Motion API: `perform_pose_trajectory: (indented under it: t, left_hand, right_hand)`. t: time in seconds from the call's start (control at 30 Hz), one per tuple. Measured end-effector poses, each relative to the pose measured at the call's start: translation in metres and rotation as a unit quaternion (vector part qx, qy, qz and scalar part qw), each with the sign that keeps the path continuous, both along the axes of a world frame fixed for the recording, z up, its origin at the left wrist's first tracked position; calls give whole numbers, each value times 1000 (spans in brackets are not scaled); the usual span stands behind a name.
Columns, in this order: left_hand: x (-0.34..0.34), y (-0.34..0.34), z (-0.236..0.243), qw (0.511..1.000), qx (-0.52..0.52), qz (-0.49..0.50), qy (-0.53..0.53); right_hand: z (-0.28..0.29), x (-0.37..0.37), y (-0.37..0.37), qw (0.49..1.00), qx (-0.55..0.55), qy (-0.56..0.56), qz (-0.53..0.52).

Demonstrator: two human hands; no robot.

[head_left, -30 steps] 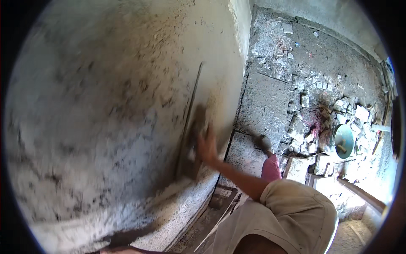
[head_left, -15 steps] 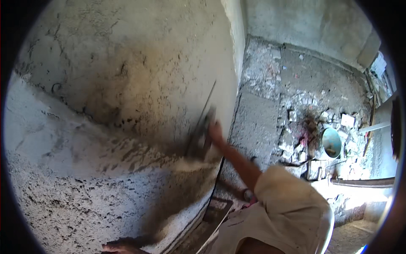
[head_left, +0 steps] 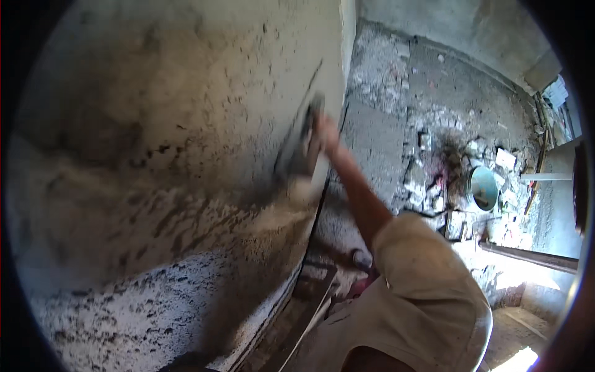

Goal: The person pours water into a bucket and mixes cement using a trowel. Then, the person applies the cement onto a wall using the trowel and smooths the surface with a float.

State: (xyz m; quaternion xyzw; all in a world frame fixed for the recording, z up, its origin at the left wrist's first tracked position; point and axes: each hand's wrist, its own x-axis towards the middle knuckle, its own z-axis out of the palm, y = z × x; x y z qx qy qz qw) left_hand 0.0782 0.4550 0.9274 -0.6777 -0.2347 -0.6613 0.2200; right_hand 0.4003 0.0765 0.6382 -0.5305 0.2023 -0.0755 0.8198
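Observation:
My right hand (head_left: pixel 327 135), smeared by motion, is closed around the handle of a long, flat plastering float (head_left: pixel 304 149). The float lies along the plaster wall (head_left: pixel 242 80), near its right-hand edge. Its blade is seen nearly edge-on and blurred, with a dark line running beside it. Below and left of the float, wet, ridged plaster (head_left: pixel 180 217) covers a band of the wall. Lower down, the surface is rough and pitted (head_left: pixel 130 310). My left hand does not show; only a dark shape lies at the bottom edge.
Broken rubble (head_left: pixel 418 177) is strewn over the floor at the right, around a pale blue-green bucket (head_left: pixel 483 188). A wooden beam (head_left: pixel 527 257) lies at the far right, under a pale bar (head_left: pixel 545 177). Another wall (head_left: pixel 446 25) rises at the back.
My right hand has moved the float up along the wall. The view has shifted, and my left hand, seen earlier at the lower left by the wall, is out of sight.

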Motion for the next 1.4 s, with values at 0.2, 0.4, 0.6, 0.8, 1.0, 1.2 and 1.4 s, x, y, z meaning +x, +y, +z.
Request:
perform_pose_trajectory:
  t: [0.2, 0.4, 0.6, 0.8, 1.0, 1.2, 1.4]
  left_hand:
    - [-5, -5, -4, 1000, 6, 1, -1]
    - [4, -19, -1, 1000, 14, -16, 7]
    - [30, -34, -1, 999, 36, -26, 21]
    - [80, -85, -8, 997, 39, -57, 29]
    - [153, -123, -22, 993, 86, -44, 75]
    - [253, -153, -58, 986, 81, -81, 125]
    - [305, -160, -74, 981, 64, -111, 148]
  right_hand:
    - [72, -162, 143, 996, -85, 29, -10]
    - [156, -73, 39, 995, -51, -75, -41]
    - [53, 48, -30, 992, 57, 79, -77]
    - [-215, -36, 42, 976, -152, 148, -46]
    - [-161, -127, 117, 972, -64, 213, 74]
    - [-222, 128, -121, 988, -123, 94, -28]
    - [-208, 238, -220, 897, -441, 26, -12]
